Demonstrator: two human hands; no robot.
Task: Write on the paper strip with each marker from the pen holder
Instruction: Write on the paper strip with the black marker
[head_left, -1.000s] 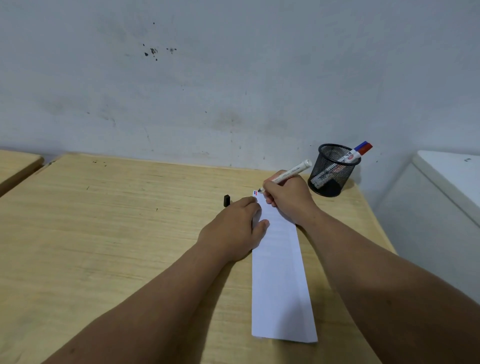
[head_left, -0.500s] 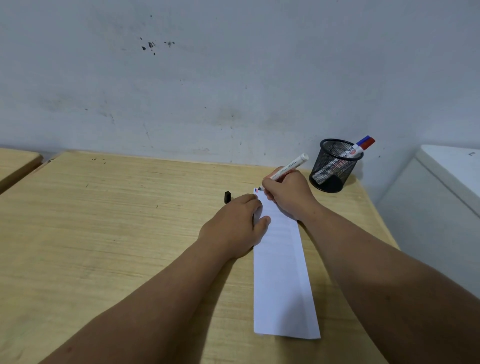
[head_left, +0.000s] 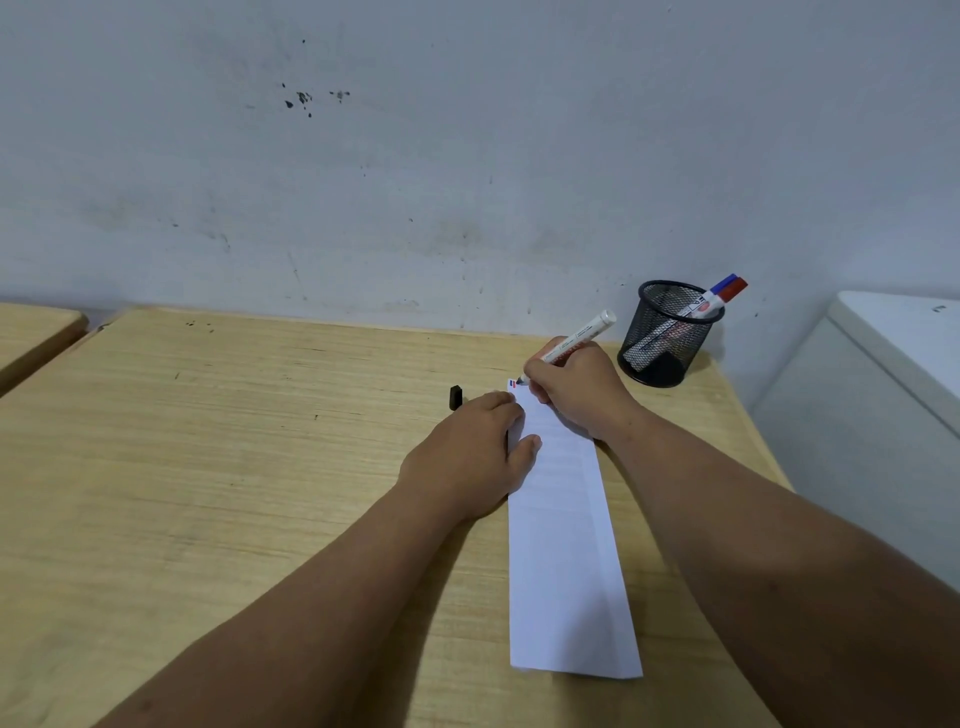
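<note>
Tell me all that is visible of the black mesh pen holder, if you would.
The pen holder is a round cup of black wire mesh with a solid dark base. It stands upright at the far right corner of the wooden table, close to the wall. Two capped markers lean inside, a blue cap and a red cap above the rim. Neither hand touches it.

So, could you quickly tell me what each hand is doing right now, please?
Left hand: open, palm down, pressing the paper strip flat.
Right hand: closed around the marker, tip at the strip's far end.
</note>
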